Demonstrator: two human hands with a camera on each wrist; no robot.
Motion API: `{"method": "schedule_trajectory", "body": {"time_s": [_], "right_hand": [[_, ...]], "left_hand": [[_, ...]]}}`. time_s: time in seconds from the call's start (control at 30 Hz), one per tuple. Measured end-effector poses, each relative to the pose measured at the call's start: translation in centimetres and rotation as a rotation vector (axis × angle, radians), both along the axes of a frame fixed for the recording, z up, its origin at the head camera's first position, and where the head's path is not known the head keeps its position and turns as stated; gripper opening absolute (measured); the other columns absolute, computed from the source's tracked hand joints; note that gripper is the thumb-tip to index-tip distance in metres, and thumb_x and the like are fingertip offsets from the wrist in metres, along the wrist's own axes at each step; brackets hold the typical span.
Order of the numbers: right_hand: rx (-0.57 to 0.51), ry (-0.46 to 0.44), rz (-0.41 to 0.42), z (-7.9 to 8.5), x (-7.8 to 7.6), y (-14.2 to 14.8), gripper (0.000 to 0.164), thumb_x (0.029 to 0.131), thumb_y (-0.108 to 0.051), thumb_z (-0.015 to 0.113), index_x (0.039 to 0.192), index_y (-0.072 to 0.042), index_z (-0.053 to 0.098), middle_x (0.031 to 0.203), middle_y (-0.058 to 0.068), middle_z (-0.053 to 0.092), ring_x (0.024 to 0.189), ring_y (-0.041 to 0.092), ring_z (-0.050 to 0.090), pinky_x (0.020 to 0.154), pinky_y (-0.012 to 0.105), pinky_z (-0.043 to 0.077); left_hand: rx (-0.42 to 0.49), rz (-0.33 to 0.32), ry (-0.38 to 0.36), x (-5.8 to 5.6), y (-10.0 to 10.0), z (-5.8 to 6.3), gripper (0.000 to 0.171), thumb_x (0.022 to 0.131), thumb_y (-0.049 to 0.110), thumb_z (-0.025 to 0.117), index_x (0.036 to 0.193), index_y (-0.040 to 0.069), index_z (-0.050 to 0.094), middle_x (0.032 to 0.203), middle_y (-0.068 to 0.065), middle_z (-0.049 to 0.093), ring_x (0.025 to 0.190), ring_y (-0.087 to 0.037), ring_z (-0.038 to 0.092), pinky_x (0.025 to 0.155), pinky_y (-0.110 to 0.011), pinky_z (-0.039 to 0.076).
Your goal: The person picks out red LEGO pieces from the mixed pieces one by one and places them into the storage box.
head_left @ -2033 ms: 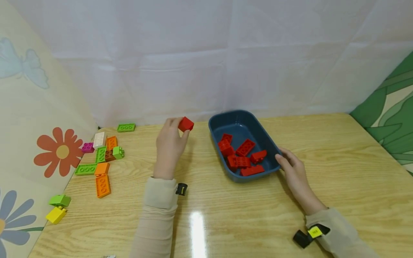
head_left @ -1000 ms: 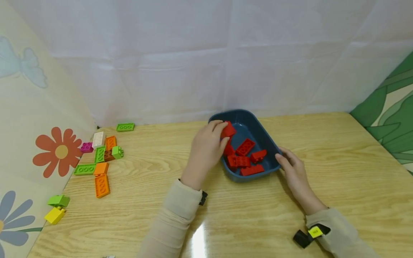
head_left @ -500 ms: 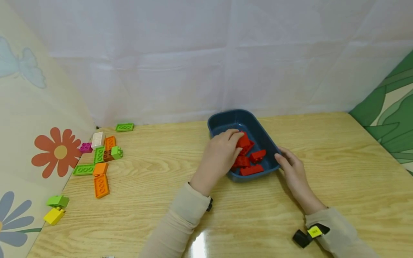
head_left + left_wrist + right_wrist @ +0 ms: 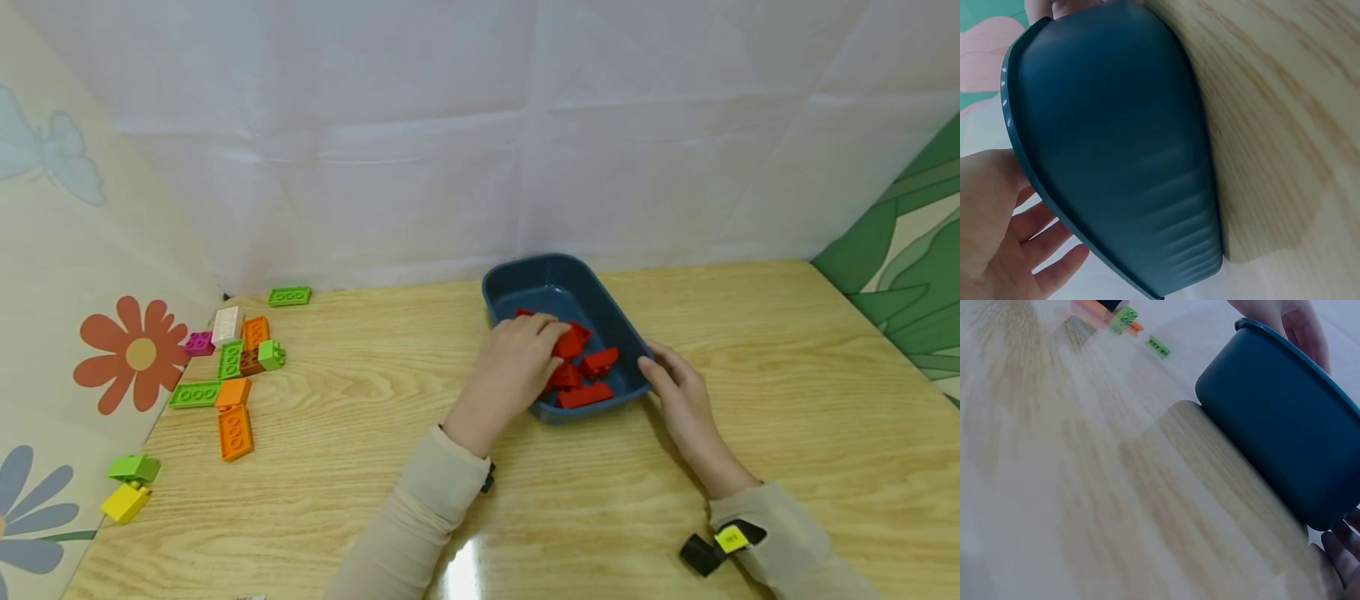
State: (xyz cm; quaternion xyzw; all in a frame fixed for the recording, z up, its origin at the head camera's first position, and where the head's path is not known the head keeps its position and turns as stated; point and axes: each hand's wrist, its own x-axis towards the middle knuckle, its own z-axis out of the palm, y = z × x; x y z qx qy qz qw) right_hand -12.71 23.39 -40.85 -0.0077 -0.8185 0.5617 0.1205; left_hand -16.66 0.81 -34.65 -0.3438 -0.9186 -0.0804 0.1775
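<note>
A dark blue plastic tub (image 4: pixel 551 275) stands on the wooden table with several red toy building bricks (image 4: pixel 585 395) in its near half. My left hand (image 4: pixel 517 354) reaches over the tub's left rim, fingers bent around a red brick (image 4: pixel 569 342) low among the others. My right hand (image 4: pixel 681 396) grips the tub's near right corner, thumb at the rim and fingers along the outside. In the left wrist view the tub's outer wall (image 4: pixel 1116 137) hides the bricks, and my left hand (image 4: pixel 1010 237) shows beyond the rim. The right wrist view shows the tub (image 4: pixel 1279 419) from outside.
On the left lie loose bricks: green plates (image 4: pixel 289 296), orange pieces (image 4: pixel 236 432), a white one (image 4: pixel 227 326), a magenta one (image 4: pixel 198 343) and a yellow one (image 4: pixel 126 502). A white cloth (image 4: pixel 375 167) hangs behind the table (image 4: pixel 337 483).
My left hand has carried a red brick rightward from beside the tub, over its rim and down among the other bricks. The right hand has stayed on the tub's corner.
</note>
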Motion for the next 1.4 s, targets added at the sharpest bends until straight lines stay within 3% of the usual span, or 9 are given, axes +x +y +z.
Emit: {"method": "schedule_trajectory", "body": {"time_s": [0.27, 0.73, 1.03, 1.4], "right_hand": [[-0.027, 0.023, 0.0, 0.0, 0.0, 0.1, 0.043, 0.097, -0.025, 0.048, 0.129, 0.003, 0.052, 0.103, -0.033, 0.057, 0.093, -0.011, 0.055, 0.074, 0.0, 0.046], [-0.047, 0.02, 0.001, 0.1, 0.1, 0.1, 0.042, 0.096, -0.025, 0.049, 0.128, 0.002, 0.053, 0.101, -0.032, 0.059, 0.092, -0.01, 0.056, 0.074, 0.0, 0.047], [-0.007, -0.01, -0.022, 0.2, 0.1, 0.1, 0.047, 0.096, -0.028, 0.049, 0.131, 0.003, 0.05, 0.102, -0.033, 0.056, 0.093, -0.01, 0.054, 0.076, -0.001, 0.045], [-0.021, -0.015, -0.023, 0.1, 0.2, -0.6, 0.046, 0.097, -0.027, 0.048, 0.13, 0.005, 0.051, 0.1, -0.033, 0.056, 0.092, -0.01, 0.054, 0.075, 0.0, 0.045]], "left_hand": [[0.003, -0.004, -0.063, -0.1, 0.1, -0.3, 0.039, 0.087, 0.03, 0.064, 0.123, 0.015, 0.061, 0.123, -0.001, 0.065, 0.112, -0.016, 0.057, 0.097, -0.031, 0.051], [-0.034, 0.011, -0.077, -0.1, 0.2, -0.5, 0.038, 0.087, 0.032, 0.063, 0.122, 0.017, 0.062, 0.124, 0.0, 0.066, 0.114, -0.016, 0.056, 0.096, -0.032, 0.05], [0.003, -0.001, -0.042, -0.2, 0.0, -0.1, 0.035, 0.087, 0.032, 0.063, 0.119, 0.017, 0.063, 0.121, 0.001, 0.067, 0.112, -0.016, 0.057, 0.093, -0.032, 0.051], [0.027, 0.028, 0.087, 0.3, -1.1, 1.2, 0.029, 0.091, 0.031, 0.057, 0.117, 0.021, 0.065, 0.117, 0.005, 0.069, 0.109, -0.014, 0.059, 0.09, -0.031, 0.05]]}}
